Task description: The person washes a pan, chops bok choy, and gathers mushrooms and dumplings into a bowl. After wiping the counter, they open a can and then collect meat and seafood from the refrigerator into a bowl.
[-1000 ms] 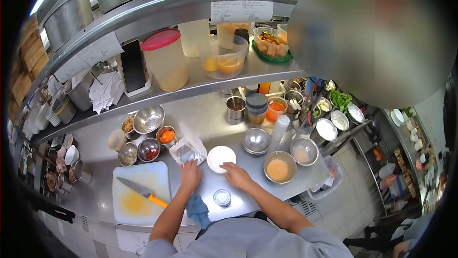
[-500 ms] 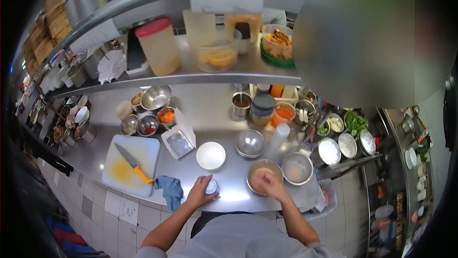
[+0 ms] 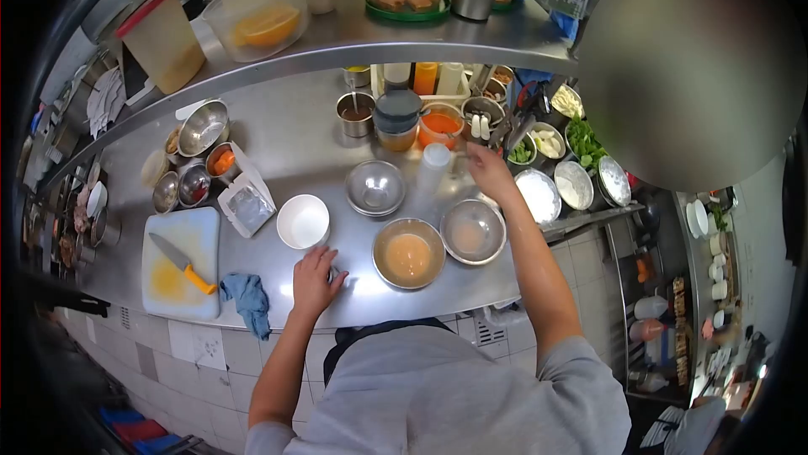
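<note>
My left hand (image 3: 315, 282) is at the front of the steel counter, fingers and thumb curved around a small round container (image 3: 335, 273) that is mostly hidden under them. Just beyond it stands a white bowl (image 3: 303, 222). My right hand (image 3: 490, 172) reaches forward, open, fingers extended beside the tub of orange sauce (image 3: 440, 124) and a metal pot with white handles (image 3: 481, 110). Nearer me, a steel bowl of beige liquid (image 3: 410, 255) sits beside another steel bowl (image 3: 473, 232) with a little pale content. A translucent bottle (image 3: 433, 167) stands left of my right forearm.
To the left lie a cutting board (image 3: 172, 236) with an orange-handled knife (image 3: 187, 266) and a blue cloth (image 3: 246, 297). Stacked steel bowls (image 3: 375, 187) stand mid-counter. A shelf (image 3: 337, 49) crosses above the back. Tubs of white contents (image 3: 537, 196) line the right.
My right hand has left the bowl of beige liquid and moved forward to the sauce tubs. My left hand stays at the small container, now covering more of it. The view has shifted right.
</note>
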### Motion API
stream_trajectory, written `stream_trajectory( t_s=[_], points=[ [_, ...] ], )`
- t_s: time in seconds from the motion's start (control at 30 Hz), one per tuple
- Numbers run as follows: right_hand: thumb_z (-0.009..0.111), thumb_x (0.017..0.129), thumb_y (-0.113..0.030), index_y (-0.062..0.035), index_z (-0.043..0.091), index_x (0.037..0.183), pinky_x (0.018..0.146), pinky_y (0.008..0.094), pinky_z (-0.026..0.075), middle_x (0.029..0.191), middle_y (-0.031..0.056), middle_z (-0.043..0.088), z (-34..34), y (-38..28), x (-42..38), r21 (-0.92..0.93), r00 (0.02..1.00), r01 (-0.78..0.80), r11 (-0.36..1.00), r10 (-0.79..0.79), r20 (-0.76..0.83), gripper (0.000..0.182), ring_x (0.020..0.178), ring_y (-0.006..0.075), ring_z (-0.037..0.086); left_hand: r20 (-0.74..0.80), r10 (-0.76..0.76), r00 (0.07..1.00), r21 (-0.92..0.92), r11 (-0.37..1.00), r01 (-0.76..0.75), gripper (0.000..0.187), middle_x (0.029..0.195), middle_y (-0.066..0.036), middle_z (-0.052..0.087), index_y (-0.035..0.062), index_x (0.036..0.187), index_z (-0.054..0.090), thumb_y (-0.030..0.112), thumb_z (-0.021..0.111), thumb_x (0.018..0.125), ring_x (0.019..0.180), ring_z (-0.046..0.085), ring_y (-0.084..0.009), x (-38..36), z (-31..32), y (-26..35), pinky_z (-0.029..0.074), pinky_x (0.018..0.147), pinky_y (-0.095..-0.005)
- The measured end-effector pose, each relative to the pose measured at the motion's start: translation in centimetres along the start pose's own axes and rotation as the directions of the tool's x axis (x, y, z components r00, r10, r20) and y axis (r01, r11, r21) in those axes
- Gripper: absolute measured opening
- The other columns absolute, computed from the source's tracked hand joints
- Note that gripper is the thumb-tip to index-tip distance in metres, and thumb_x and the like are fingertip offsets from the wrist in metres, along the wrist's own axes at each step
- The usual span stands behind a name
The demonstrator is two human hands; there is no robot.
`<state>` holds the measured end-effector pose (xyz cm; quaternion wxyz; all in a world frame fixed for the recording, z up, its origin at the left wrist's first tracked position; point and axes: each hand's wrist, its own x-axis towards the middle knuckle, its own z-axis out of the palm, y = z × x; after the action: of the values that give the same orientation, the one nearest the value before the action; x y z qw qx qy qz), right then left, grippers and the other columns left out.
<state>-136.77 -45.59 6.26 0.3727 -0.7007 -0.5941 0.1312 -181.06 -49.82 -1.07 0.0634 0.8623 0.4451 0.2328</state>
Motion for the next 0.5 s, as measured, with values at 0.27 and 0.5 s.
stream_trajectory(
  t_s=[0.27,0.5],
  points=[
    [0.07,0.077,-0.045,-0.0089,0.073,0.1,0.088,0.0434,0.053,0.106,0.0165,0.069,6.7,9.3,15.4,-0.743,0.971,-0.044,0.668,0.203,0.125,0.043,0.101,0.0339,0.066,0.058,-0.074,0.996,-0.046,0.996,0.077,0.021,0.095,-0.005,0.064,0.0124,0.097,0.069,0.024,0.068,0.079,0.094,0.06,-0.0254,0.1,0.4,-1.0,0.047,0.075,-0.0421],
    [0.06,0.085,-0.028,-0.0025,0.07,0.102,0.087,0.0454,0.052,0.112,0.0214,0.067,6.7,9.1,16.3,-0.61,0.954,-0.258,0.749,0.297,-0.039,0.032,0.105,0.0381,0.063,0.018,-0.087,0.996,0.004,0.996,0.087,0.018,0.097,0.001,0.063,0.0156,0.096,0.069,0.025,0.067,0.082,0.095,0.059,-0.0199,-0.3,-0.1,-0.5,0.047,0.08,-0.037]
  ],
)
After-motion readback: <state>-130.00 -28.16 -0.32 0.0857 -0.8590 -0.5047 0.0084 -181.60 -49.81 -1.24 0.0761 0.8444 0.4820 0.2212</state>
